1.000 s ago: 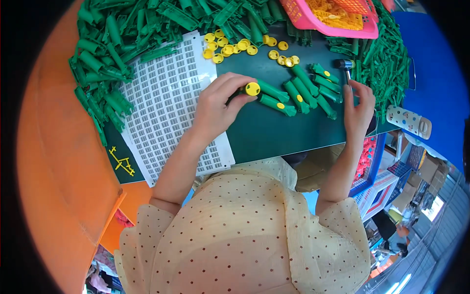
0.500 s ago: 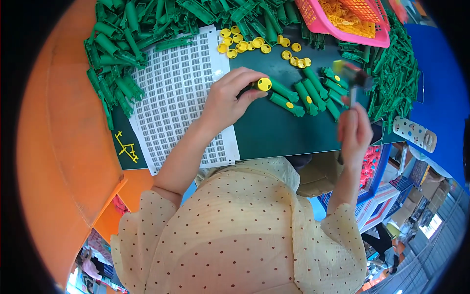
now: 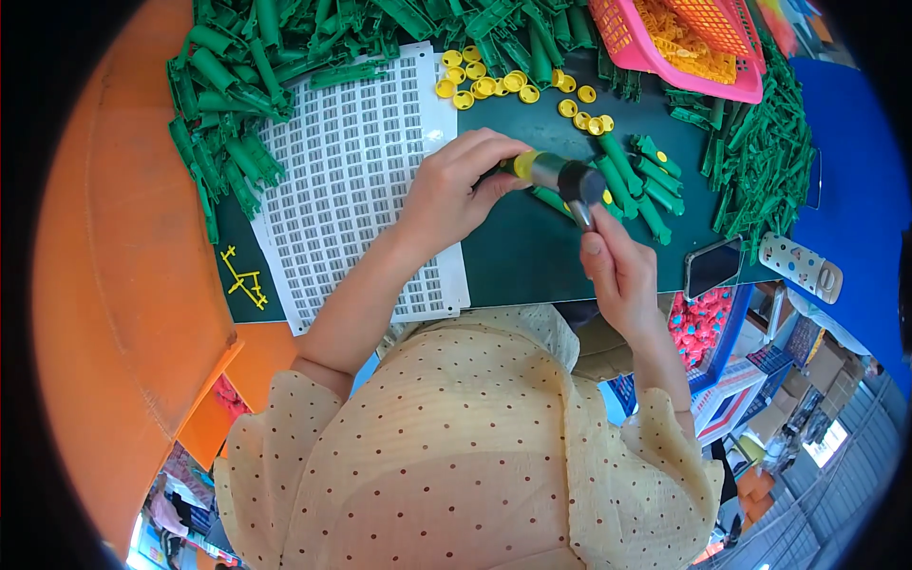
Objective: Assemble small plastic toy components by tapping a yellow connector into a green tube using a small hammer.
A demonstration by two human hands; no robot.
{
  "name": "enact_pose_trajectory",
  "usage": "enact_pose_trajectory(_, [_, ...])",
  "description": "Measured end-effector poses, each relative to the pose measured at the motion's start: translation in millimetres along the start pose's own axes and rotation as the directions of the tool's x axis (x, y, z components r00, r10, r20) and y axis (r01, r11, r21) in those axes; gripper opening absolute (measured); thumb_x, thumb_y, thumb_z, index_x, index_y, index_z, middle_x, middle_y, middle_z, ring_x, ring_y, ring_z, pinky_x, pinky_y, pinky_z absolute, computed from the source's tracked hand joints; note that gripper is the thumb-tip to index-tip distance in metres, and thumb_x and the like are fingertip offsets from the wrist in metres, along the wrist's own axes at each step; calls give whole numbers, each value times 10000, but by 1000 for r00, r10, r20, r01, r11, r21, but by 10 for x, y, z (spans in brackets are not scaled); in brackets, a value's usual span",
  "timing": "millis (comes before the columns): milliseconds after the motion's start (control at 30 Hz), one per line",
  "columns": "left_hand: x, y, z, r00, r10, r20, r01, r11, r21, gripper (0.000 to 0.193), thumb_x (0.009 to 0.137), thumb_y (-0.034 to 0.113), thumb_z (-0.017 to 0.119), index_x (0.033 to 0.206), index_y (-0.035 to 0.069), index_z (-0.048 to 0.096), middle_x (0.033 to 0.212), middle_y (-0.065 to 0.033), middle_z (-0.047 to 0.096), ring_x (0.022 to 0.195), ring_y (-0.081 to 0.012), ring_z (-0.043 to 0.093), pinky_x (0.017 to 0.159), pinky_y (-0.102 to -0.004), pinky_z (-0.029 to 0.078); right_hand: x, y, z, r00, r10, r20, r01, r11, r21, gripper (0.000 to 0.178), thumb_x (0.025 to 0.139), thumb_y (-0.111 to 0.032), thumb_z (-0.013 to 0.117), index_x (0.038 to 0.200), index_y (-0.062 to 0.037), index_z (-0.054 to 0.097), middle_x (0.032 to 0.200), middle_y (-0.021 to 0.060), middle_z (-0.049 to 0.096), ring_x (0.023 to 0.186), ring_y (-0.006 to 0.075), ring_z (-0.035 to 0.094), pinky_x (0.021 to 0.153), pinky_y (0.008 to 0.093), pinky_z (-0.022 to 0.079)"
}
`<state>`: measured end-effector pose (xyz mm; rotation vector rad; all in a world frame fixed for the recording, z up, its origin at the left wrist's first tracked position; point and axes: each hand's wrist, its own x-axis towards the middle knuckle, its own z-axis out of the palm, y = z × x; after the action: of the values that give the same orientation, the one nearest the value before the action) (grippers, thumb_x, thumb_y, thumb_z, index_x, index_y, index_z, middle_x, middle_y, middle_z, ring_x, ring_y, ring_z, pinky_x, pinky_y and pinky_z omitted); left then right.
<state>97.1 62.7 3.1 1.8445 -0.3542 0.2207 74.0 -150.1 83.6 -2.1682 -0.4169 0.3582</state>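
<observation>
While the dark-green worktop (image 3: pixel 532 266) bore a white printed sheet (image 3: pixel 356 190), left hand (image 3: pixel 454 190) and right hand (image 3: pixel 622 271) both gripped: right, a hammer (image 3: pixel 551 172) by its handle; left, a mostly hidden green piece (image 3: pixel 494 174), right of the sheet, by the hammer's head. Small yellow caps (image 3: pixel 514 82) lay beyond.

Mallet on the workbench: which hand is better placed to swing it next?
Probably the right hand: it grips the handle of the mallet. The left hand is beside the mallet's yellow end, away from the handle.
</observation>
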Motion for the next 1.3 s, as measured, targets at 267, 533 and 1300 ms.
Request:
enact_pose_trajectory(267, [-12,-33,47,999,-32,-40,31,999,-26,262,757,17,744,1000,50,654,893,-70,650,746,-229,628,636,-306,515,2,77,-288,943,191,-273,-70,915,396,378,1035,-262,444,1291,-1,538,580,-47,451,478,11,364,448,176,257])
enact_pose_trajectory(533, [-10,24,28,993,-105,45,107,993,-47,284,798,-34,713,1072,17,659,1014,-80,652,890,-158,635,801,-256,519,-264,1321,-889,683,318,-658,-387,921,44,340,982,-181,545,1299,-56,531,789,2,605,590,39,475,508,184,365])
enact_pose_trajectory(1300, [-98,52,52,987,142,80,-142,990,-2,300,767,49,771,1044,-11,672,986,-142,669,893,-243,643,787,-303,513,-915,238,-682,909,260,-326,-284,958,-27,223,803,-171,739,932,-26,631,883,60,568,797,178,555,682,297,429])
